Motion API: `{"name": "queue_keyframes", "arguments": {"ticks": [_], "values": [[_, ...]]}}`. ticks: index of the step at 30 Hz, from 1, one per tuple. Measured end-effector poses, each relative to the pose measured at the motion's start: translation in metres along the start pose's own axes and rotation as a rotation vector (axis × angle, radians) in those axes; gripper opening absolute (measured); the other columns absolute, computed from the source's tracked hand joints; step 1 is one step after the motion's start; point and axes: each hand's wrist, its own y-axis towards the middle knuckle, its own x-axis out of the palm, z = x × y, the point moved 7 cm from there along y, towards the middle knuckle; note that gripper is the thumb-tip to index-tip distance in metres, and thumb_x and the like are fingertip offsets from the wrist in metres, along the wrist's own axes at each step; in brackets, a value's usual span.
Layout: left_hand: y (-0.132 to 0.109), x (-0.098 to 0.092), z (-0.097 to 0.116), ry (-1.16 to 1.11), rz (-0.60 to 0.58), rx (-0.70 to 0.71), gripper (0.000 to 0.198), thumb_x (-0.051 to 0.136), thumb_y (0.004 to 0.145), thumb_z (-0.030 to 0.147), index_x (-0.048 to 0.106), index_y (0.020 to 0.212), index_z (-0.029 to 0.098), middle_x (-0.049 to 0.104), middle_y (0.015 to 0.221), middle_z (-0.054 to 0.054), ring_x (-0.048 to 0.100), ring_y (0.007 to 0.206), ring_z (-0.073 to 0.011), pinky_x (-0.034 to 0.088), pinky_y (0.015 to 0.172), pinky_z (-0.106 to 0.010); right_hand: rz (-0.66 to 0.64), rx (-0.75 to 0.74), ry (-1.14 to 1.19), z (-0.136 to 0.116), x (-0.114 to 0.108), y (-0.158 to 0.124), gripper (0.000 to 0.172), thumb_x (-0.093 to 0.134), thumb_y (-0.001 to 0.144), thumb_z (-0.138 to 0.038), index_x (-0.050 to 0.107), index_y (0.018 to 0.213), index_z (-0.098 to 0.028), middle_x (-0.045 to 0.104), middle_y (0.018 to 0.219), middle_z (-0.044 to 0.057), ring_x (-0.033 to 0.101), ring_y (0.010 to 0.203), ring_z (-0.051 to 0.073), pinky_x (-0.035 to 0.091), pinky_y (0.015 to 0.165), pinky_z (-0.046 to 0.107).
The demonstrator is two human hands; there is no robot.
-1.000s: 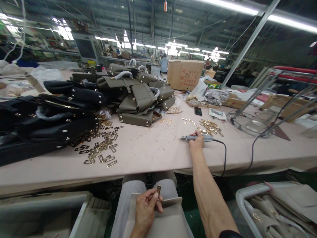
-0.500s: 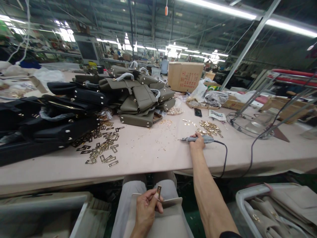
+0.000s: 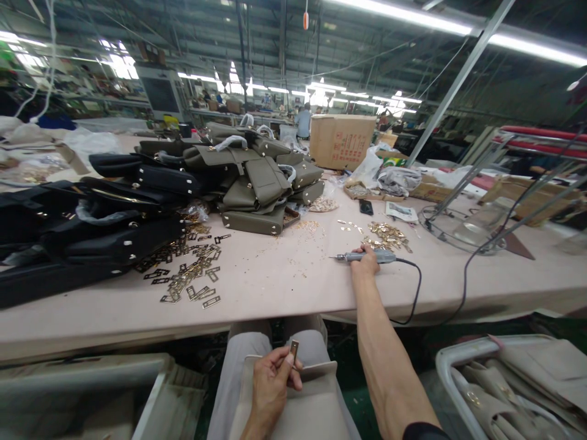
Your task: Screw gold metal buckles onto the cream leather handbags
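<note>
My left hand is closed above my lap, pinching a small metal plate between thumb and fingers. Below that hand, a beige leather bag piece lies across my thighs. My right arm reaches over the table, and my right hand is wrapped round a grey electric screwdriver, its tip pointing left and its cord trailing right. Just behind it lies a heap of gold metal fittings. Tiny screws are scattered to the left of the screwdriver tip.
Black bags and olive bags are piled at the left. Rectangular metal frames lie before them. A cardboard box and wire stand stand farther back. Bins flank my legs, the right bin holding beige pieces.
Almost nothing differs. The view has shifted very slightly; both hands keep their holds on the plate and the screwdriver.
</note>
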Motion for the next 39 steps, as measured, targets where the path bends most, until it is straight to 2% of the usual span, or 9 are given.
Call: {"name": "queue_keyframes", "arguments": {"ticks": [11, 20, 26, 39], "values": [[0.000, 0.000, 0.003, 0.002, 0.005, 0.000, 0.050, 0.083, 0.072, 0.059, 0.078, 0.087, 0.011, 0.073, 0.067, -0.008, 0.060, 0.039, -0.0124, 0.045, 0.041, -0.021, 0.042, -0.008, -0.002, 0.001, -0.002, 0.001, 0.021, 0.067, 0.079, -0.008, 0.049, 0.082, -0.019, 0.060, 0.071, -0.006, 0.048, 0.047, 0.005, 0.049, 0.042, 0.018], [-0.003, 0.000, 0.004, 0.012, 0.008, 0.002, 0.048, 0.082, 0.074, 0.057, 0.078, 0.087, 0.011, 0.074, 0.068, -0.009, 0.059, 0.040, -0.0125, 0.046, 0.043, -0.022, 0.036, 0.063, 0.021, -0.008, -0.004, 0.005, 0.021, 0.064, 0.079, -0.004, 0.049, 0.081, -0.018, 0.057, 0.067, -0.008, 0.046, 0.045, 0.004, 0.049, 0.042, 0.015], [-0.001, 0.001, 0.004, 0.019, 0.007, -0.007, 0.052, 0.082, 0.071, 0.060, 0.078, 0.087, 0.011, 0.074, 0.068, -0.009, 0.059, 0.039, -0.0131, 0.046, 0.042, -0.022, 0.085, 0.026, 0.030, -0.010, -0.006, 0.002, 0.024, 0.064, 0.078, -0.002, 0.046, 0.078, -0.018, 0.056, 0.066, -0.007, 0.046, 0.045, 0.005, 0.046, 0.039, 0.015], [0.000, -0.003, -0.001, 0.035, -0.004, 0.022, 0.049, 0.080, 0.076, 0.058, 0.078, 0.090, 0.011, 0.075, 0.071, -0.009, 0.060, 0.041, -0.0130, 0.048, 0.042, -0.022, 0.136, -0.016, -0.015, -0.013, -0.010, -0.004, 0.030, 0.068, 0.075, -0.006, 0.042, 0.077, -0.021, 0.055, 0.063, -0.008, 0.047, 0.044, 0.006, 0.046, 0.038, 0.017]]}}
